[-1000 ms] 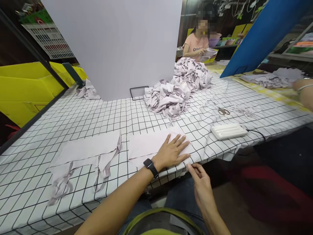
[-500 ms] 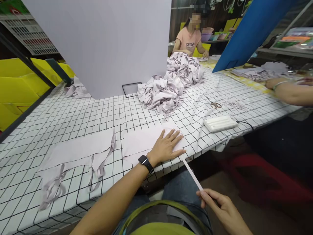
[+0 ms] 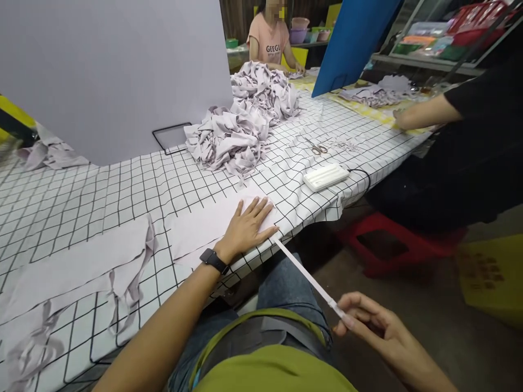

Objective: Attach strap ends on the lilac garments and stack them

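My left hand [image 3: 247,227] lies flat with fingers spread on a pale lilac fabric piece [image 3: 204,228] at the near edge of the checked table [image 3: 122,185]. A black watch sits on that wrist. My right hand [image 3: 370,322] is below the table edge, pinching the end of a thin white strip [image 3: 306,276] stretched taut from the fabric under my left hand. Another flat lilac piece with dangling straps [image 3: 77,267] lies to the left.
A heap of lilac fabric [image 3: 241,122] sits mid-table before a large white board [image 3: 114,71]. Scissors [image 3: 316,147] and a white ribbed box [image 3: 326,177] with a cable lie to the right. One person sits at the far end, another in black at right by a red stool [image 3: 392,245].
My right hand went from the table edge down and to the right, drawing the thin strip out longer. My left hand stayed pressed on the fabric. The view swung rightward.
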